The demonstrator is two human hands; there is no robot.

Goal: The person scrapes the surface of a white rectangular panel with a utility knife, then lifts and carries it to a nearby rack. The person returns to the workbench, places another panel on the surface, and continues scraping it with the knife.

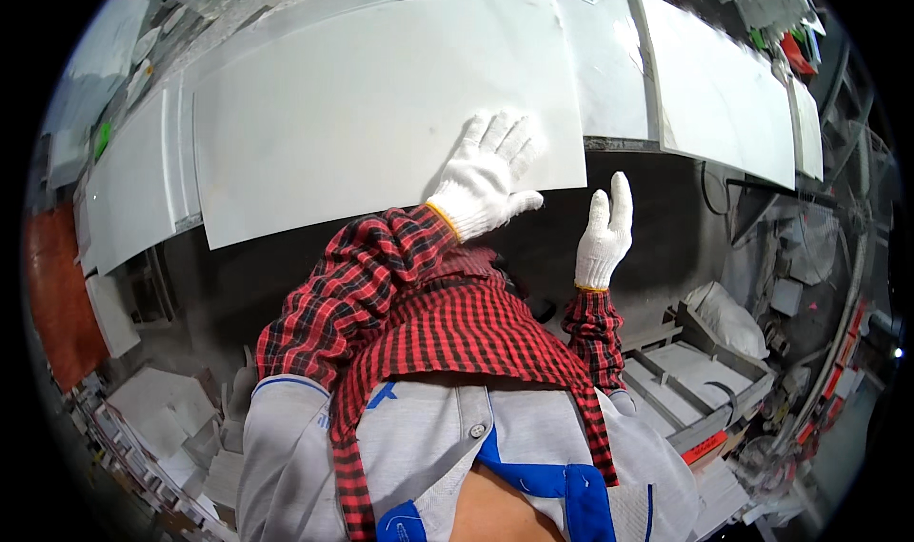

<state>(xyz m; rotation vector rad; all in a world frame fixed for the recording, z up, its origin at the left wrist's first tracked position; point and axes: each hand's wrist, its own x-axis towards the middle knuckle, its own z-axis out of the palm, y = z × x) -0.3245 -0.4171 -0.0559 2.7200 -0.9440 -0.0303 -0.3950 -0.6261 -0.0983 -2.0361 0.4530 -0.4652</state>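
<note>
A large white panel (381,95), flat and smooth with square corners, lies on the workbench in front of me. My left hand (484,176), in a white knit glove with a yellow cuff edge, rests on the panel near its front right corner. Its fingers are spread and the palm faces down. My right hand (605,230), gloved alike, is raised to the right of that corner, apart from the panel. Seen from the side, its fingers point up and away from me, with thumb and fingers apart and nothing held. Some of its fingers are hidden behind one another.
Another white panel (714,90) lies to the right, and a further white panel (133,176) to the left, both reaching over the bench's front edge. Metal frames (700,390) and a white sack (728,318) are at the lower right. Stacked boxes (162,404) stand at the lower left.
</note>
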